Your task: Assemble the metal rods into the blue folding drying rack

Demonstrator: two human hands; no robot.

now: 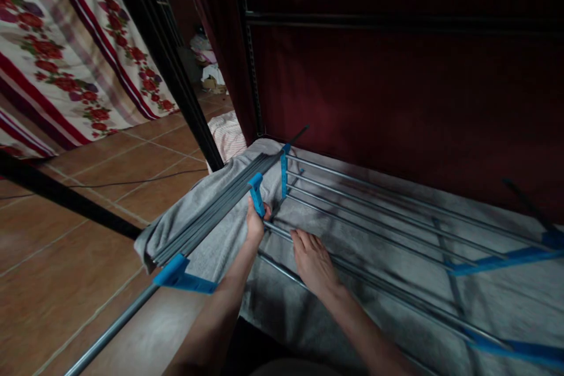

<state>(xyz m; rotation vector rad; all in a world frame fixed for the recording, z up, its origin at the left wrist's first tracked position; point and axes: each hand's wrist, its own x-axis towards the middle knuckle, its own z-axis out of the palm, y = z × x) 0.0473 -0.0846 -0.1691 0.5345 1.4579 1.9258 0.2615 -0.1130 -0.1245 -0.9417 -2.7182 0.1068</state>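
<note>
A rack of grey metal tubes and blue plastic brackets lies on a grey blanket (227, 235). My left hand (254, 226) is closed around the lower part of a blue bracket (256, 191), where a metal tube (278, 231) meets it. Along that same tube, my right hand (314, 261) rests with its fingers curled over the top. Farther back, another blue bracket (284, 173) stands upright at the ends of several parallel tubes (374, 191). My fingers partly hide the joint at the left hand.
Several loose grey tubes (211, 211) lie bundled on the blanket's left side. A blue bracket on a tube (176, 275) juts out at the lower left. Dark metal posts (171, 70) frame the area, with a dark red curtain (374, 88) behind. A cable (132, 182) crosses the tiled floor.
</note>
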